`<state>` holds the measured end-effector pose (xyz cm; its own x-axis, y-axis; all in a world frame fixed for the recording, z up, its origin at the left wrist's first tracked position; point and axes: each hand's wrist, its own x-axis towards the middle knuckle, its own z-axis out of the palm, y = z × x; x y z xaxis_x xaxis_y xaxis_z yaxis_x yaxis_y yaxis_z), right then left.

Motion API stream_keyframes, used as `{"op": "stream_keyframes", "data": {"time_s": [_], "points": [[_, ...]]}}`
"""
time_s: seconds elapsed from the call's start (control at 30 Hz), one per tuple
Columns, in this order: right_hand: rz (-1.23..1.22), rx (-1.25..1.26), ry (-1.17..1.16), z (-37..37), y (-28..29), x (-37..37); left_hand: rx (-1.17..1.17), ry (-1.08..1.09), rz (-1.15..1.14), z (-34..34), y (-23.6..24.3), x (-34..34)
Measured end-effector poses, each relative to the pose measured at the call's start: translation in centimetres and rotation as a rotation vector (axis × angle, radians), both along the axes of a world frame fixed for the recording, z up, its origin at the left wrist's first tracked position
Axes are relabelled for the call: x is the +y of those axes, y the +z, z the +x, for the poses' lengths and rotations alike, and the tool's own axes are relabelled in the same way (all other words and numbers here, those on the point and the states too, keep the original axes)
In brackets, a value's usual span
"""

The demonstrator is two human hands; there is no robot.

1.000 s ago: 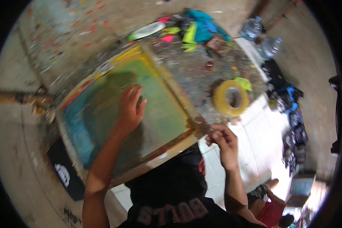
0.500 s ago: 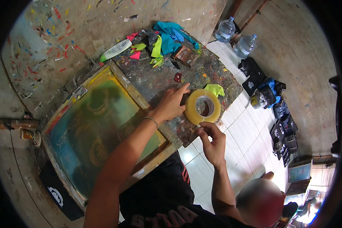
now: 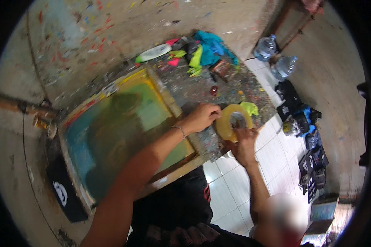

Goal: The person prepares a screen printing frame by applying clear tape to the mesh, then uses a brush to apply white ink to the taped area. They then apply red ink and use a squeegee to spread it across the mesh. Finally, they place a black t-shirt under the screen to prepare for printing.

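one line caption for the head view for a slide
Both hands, left and right, grip a yellow tape roll beside a wooden printing screen.

Tape roll (image 3: 234, 122): pale yellow, see-through. Screen frame (image 3: 123, 136): yellow wood edge w/ red smears, mesh green fading to blue-teal. Table (image 3: 202, 88): dark grey, speckled w/ multi-colour paint. Rags (image 3: 208, 49): teal/blue, neon yellow-green, pink bits. Floor tiles (image 3: 276, 144): white. Bottles (image 3: 266, 47): clear bluish. Wall (image 3: 90, 37): beige, red/blue splatter.
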<state>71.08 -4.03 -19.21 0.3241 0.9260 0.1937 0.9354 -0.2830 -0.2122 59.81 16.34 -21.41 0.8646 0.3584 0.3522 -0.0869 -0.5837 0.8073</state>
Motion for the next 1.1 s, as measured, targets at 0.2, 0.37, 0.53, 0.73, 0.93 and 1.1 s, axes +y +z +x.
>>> {"op": "stream_keyframes", "data": {"time_s": [0.2, 0.37, 0.53, 0.73, 0.93, 1.1], "points": [[-0.026, 0.257, 0.438, -1.6, 9.9, -4.9, 0.055, -0.089, -0.272, -10.4, 8.0, -3.7], [-0.462, 0.797, 0.338, -3.4, 9.6, -4.9, 0.265, 0.181, -0.33, -22.3, 15.4, -5.2], [-0.922, 1.088, 0.554, -7.0, 4.4, -2.7, 0.424, 0.275, -0.282, -28.5, 17.4, -8.2], [-0.496, 0.918, 0.806, -9.3, 12.3, -1.5, 0.182, 0.64, -0.065, -37.5, 18.9, -13.9], [-0.264, 0.26, 0.66, -13.5, 24.6, -2.7, -0.303, 0.922, 0.164, -44.9, 18.1, -18.7], [-0.321, 0.301, 0.788, -13.7, 26.1, -2.5, -0.35, 1.018, 0.25, -46.4, 17.8, -20.2]]}}
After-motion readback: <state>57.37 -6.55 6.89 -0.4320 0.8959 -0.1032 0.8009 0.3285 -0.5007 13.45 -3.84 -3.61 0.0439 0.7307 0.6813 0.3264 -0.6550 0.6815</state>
